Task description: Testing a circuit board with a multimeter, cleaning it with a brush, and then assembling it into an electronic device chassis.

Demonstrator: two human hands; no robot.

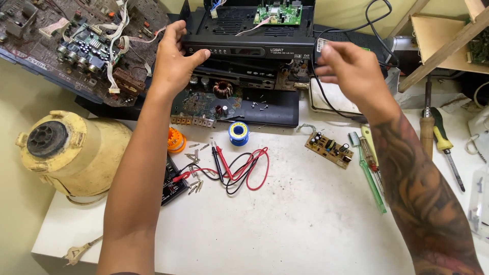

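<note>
The black player box (249,38) sits at the back edge of the bench (305,224), stacked on top of other opened electronics, with its lid off and a small green circuit board (278,14) showing inside at the rear. It is a flat, wide, rectangular case with a dark front panel carrying a row of small buttons, and vent slots across its bare inner floor. It looks light for its width and stiff along the front, but with the lid gone the thin shell would likely flex, and the exposed board and loose wires are fragile. The safest places to take hold seem to be the two front corners or the side walls, away from the board.

The left hand (175,58) grips the box's front left corner, fingers curled over the top edge and the thumb pressed along the front panel. The right hand (349,71) hovers just off the box's right end with fingers loosely bent and slightly blurred; I cannot tell whether it pinches anything, though a black cable (377,30) runs close by.

Nearer the front, toward the middle of the bench, lie red and black meter leads (239,170), a blue solder spool (238,133) and a small brown circuit board (329,148). A green screwdriver (371,175) lies toward the right edge.
</note>
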